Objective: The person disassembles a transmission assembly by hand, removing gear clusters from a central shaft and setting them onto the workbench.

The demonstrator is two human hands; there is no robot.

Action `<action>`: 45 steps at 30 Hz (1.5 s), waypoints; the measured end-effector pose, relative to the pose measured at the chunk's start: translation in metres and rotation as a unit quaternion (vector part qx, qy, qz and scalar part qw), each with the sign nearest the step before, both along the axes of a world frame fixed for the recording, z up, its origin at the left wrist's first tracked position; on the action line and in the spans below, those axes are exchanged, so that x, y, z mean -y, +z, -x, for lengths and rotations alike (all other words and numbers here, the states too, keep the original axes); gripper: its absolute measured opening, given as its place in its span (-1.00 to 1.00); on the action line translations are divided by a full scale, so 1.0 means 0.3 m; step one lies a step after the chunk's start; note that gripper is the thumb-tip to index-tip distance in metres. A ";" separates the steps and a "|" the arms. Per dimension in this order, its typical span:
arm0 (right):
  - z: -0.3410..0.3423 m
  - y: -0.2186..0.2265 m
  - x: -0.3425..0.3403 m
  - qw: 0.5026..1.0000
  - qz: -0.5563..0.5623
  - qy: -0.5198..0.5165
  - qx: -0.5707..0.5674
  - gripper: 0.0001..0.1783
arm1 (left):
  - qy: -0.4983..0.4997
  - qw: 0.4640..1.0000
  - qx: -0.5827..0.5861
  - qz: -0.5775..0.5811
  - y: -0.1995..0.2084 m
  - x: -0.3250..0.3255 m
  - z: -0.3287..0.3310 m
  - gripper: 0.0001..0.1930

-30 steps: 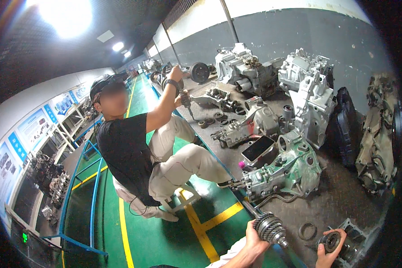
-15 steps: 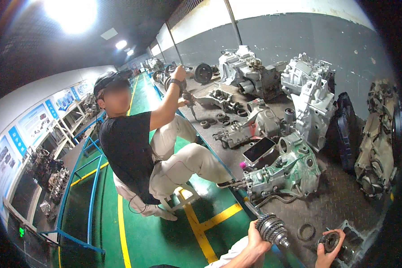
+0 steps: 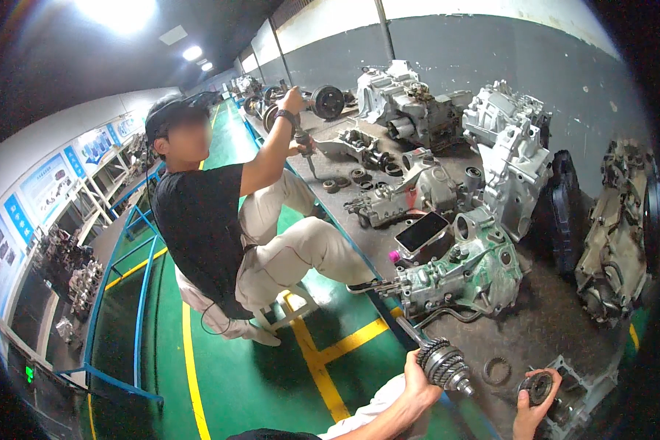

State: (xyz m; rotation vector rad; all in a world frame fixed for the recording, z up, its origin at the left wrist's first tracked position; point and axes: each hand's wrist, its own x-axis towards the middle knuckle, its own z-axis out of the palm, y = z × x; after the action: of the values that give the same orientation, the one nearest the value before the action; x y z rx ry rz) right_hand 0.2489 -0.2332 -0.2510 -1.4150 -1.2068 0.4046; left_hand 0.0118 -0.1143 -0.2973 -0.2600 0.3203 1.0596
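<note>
My left hand (image 3: 421, 380) is wrapped round a gear shaft (image 3: 444, 361), a steel shaft with several toothed gears stacked on it. It tilts, its long plain end pointing up and away to the left. At the lower right, my right hand (image 3: 533, 415) grips a dark ring-shaped gear (image 3: 537, 387) by its rim, thumb on one side and fingers on the other. A toothed ring (image 3: 496, 371) lies on the bench between my two hands. Beyond the held gear, partly hidden by it, is an open grey metal housing (image 3: 585, 394).
A gearbox casing (image 3: 466, 282) with green stains stands ahead, a phone (image 3: 422, 232) beside it. More silver transmission housings (image 3: 510, 158) line the metal bench (image 3: 491, 326). A seated co-worker (image 3: 205, 220) at left holds a shaft upright. Blue rails (image 3: 141, 308) border the green floor.
The view has turned slightly, shifting the scene a little left and mostly up. Both hands keep their holds on the gear shaft and the ring-shaped gear.
</note>
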 end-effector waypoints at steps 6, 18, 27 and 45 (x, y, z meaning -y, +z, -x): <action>0.024 0.037 0.005 1.000 -0.021 0.008 0.006 -0.35 | 0.012 1.000 -0.008 0.016 0.001 0.004 0.009 -0.52; 0.040 0.037 0.027 0.996 -0.026 -0.074 0.040 -0.35 | 0.012 0.997 -0.045 0.057 -0.002 0.004 0.018 -0.45; 0.049 0.029 0.015 0.994 -0.044 -0.085 0.058 -0.34 | 0.017 0.996 -0.049 0.071 -0.008 -0.002 0.012 -0.45; 0.039 0.025 0.024 0.995 -0.035 -0.082 0.048 -0.29 | 0.021 0.995 -0.062 0.076 0.053 0.001 0.008 -0.49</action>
State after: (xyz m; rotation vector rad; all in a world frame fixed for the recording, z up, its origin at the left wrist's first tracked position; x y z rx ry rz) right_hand 0.2371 -0.2403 -0.2435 -1.4743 -1.1607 0.1814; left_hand 0.0094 -0.1147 -0.2813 -0.3386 0.5098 1.0969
